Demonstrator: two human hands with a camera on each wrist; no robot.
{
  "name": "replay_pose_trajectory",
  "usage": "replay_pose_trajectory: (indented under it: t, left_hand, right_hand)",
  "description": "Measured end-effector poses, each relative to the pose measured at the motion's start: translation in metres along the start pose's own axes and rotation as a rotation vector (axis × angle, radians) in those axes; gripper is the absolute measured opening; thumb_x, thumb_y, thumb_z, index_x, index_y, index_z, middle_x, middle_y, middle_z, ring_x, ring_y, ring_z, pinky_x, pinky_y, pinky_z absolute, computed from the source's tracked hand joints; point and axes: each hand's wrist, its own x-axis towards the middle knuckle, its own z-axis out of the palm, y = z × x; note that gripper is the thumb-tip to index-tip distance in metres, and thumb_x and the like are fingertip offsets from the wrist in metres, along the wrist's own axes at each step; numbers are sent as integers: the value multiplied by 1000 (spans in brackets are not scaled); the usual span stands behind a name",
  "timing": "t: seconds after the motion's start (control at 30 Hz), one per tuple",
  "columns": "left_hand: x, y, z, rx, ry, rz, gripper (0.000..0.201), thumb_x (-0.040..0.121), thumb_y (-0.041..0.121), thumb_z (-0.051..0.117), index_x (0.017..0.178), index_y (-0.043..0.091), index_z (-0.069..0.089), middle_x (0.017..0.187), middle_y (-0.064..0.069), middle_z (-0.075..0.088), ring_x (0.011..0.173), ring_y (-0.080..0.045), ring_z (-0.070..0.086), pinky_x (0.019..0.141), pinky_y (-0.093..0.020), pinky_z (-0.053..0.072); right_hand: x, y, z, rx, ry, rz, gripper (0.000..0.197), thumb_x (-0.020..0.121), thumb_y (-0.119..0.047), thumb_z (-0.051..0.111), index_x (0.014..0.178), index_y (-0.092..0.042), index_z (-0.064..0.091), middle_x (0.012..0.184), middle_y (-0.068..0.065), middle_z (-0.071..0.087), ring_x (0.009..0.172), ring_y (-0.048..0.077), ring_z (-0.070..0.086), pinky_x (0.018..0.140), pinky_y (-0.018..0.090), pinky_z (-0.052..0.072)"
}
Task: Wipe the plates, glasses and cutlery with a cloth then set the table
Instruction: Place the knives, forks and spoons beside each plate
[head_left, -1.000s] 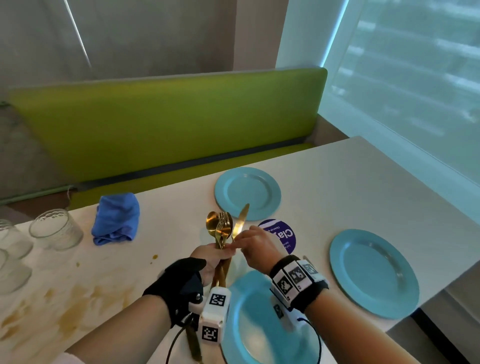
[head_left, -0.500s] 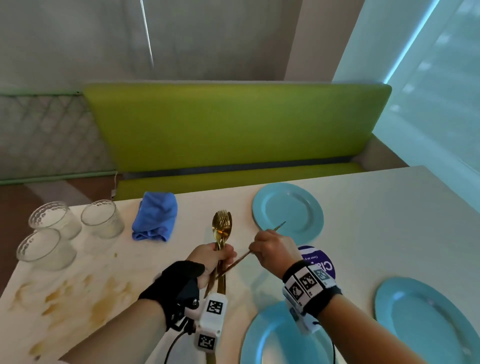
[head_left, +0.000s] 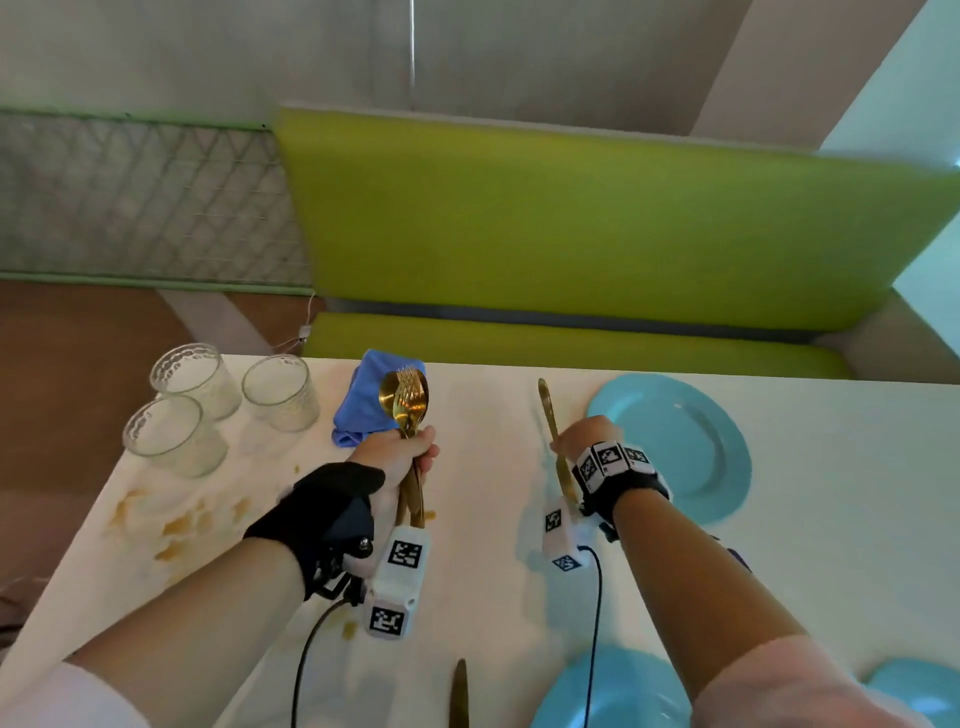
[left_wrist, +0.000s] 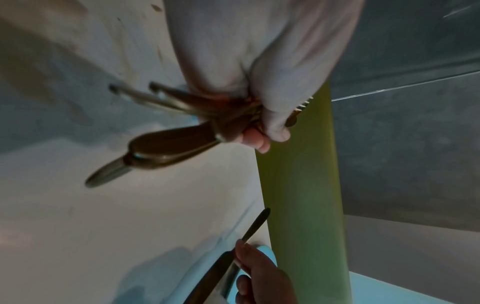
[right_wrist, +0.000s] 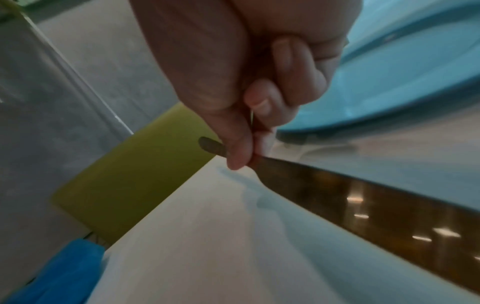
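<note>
Left hand fist-grips a bundle of gold cutlery, spoon bowls and fork tines up, handles fanning out below the palm in the left wrist view; right hand pinches one gold knife between thumb and fingers near the handle end, blade running back toward the wrist. Counts, left to right: three clear textured glasses clustered at the far left corner, one crumpled blue cloth just behind the bundle, a second gold knife lying at the near edge, three light blue plates, one far plate just right of the right hand, one near plate under the right forearm, one cut off at the lower right. Versus half a second ago: hands have drawn apart, the knife is clear of the bundle and now beside the far plate. White table has yellow-brown stains on its left part; green bench behind, grey wall, brown floor at left.
</note>
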Motion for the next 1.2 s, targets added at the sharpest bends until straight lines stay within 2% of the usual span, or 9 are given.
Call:
replay_pose_trajectory:
  t: [0.13, 0.23, 0.37, 0.43, 0.57, 0.73, 1.0, 1.1, 1.2]
  left_hand:
    - [8, -5, -8, 29, -15, -34, 31, 91, 23, 57, 64, 9, 55, 47, 2, 59, 52, -13, 48, 60, -28, 41]
    - [10, -10, -10, 40, -24, -44, 33, 91, 25, 58, 63, 8, 55, 58, -3, 58, 51, -13, 48, 59, -28, 41]
    - [8, -13, -12, 62, -33, -53, 32, 90, 27, 59, 64, 9, 56, 68, -7, 56, 59, -16, 48, 65, -31, 41]
    - [7, -12, -12, 59, -35, -69, 32, 91, 27, 57, 65, 9, 55, 69, -7, 56, 60, -16, 48, 66, -30, 41]
    - [5, -13, -12, 7, -42, -103, 28, 94, 19, 54, 68, 8, 55, 69, -7, 56, 60, -15, 49, 61, -26, 41]
    - [5, -14, -13, -39, -33, -122, 21, 94, 13, 52, 74, 8, 54, 71, -6, 58, 61, -14, 50, 59, -24, 42]
    - [-2, -16, -14, -94, -57, -133, 19, 95, -1, 37, 86, 4, 53, 76, -10, 60, 67, -18, 52, 62, -26, 43]
    - [-7, -17, -14, -55, -86, -114, 17, 95, -2, 41, 89, 7, 54, 79, -9, 61, 70, -18, 56, 63, -28, 46]
    - [-11, -25, -12, -13, -115, -76, 12, 94, -2, 45, 96, 4, 55, 80, -8, 59, 73, -19, 60, 77, -36, 51]
  right_hand:
    - [8, 0, 7, -39, -89, 87, 26, 88, -27, 61, 104, -7, 66, 110, 7, 67, 104, 23, 63, 83, 25, 48]
    - [19, -3, 14, 45, -21, 139, 23, 82, -21, 67, 91, 0, 67, 98, 13, 70, 93, 27, 66, 77, 30, 52]
    - [31, -7, 21, 91, 34, 168, 28, 79, -18, 70, 60, -7, 52, 78, 10, 67, 70, 25, 62, 63, 27, 50]
    - [34, -9, 23, 70, 40, 150, 27, 79, -19, 70, 63, -5, 54, 71, 8, 64, 61, 21, 56, 57, 25, 46]
    - [40, -13, 23, -11, 37, 96, 21, 80, -22, 70, 83, -3, 63, 95, 13, 70, 83, 28, 65, 64, 27, 47]
    - [47, -8, 24, 7, 64, 106, 39, 79, -22, 72, 55, -8, 44, 93, 15, 69, 69, 24, 52, 64, 25, 44]
    - [38, -13, 18, -12, 71, 81, 32, 83, -33, 66, 74, -2, 62, 84, 10, 68, 66, 20, 55, 56, 24, 42]
    - [13, -25, 10, 4, 53, -42, 34, 86, -40, 59, 92, -8, 69, 95, 9, 69, 83, 25, 61, 66, 27, 43]
    - [-32, -24, 16, 272, -19, -202, 14, 82, -33, 65, 77, -21, 70, 87, 1, 71, 73, 17, 61, 72, 28, 52]
